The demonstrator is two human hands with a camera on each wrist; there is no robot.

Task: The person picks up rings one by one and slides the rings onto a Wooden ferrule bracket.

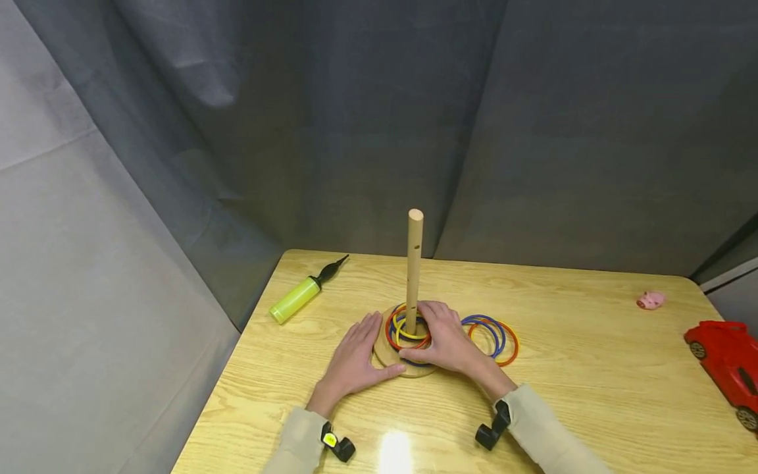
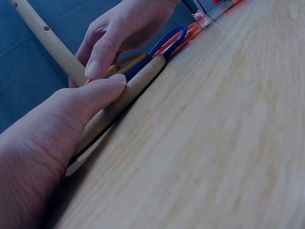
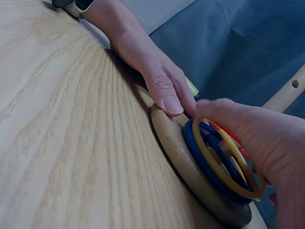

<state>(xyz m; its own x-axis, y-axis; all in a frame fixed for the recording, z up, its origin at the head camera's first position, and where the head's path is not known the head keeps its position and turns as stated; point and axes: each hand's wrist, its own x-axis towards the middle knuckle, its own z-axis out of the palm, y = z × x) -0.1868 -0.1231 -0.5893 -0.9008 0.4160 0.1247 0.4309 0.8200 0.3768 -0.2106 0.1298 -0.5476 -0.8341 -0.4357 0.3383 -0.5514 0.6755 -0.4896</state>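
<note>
**A:** So, from the head view, your left hand (image 1: 353,359) lay flat with straight fingers against the left edge of the wooden base (image 1: 387,355), holding nothing. Your right hand (image 1: 445,340) covered the base just right of the peg (image 1: 414,270), fingers curled down onto the rings (image 1: 403,332) stacked around it.

**B:** And the loose rings (image 1: 494,336)?

**A:** They lay on the table (image 1: 562,395) just right of the base, touching nothing you held. Well left of the base sat the yellow pump (image 1: 299,296); far right, the pink pig (image 1: 651,300) and the red car (image 1: 725,359).

**B:** What did the left wrist show?

**A:** Your left thumb (image 2: 102,90) pressed the rim of the base (image 2: 138,88), while your right hand's fingers (image 2: 102,52) reached down beside the peg (image 2: 45,40). If that thumb slid off, I'd judge the base could skate or tip as you lifted.

**B:** And the right wrist?

**A:** Your right fingers (image 3: 238,121) were hooked over the yellow ring (image 3: 224,160) above the blue ones (image 3: 205,164). I couldn't tell how many were truly pinched. A partial hold could catch on the peg, or drop a ring toward the loose pile.
</note>
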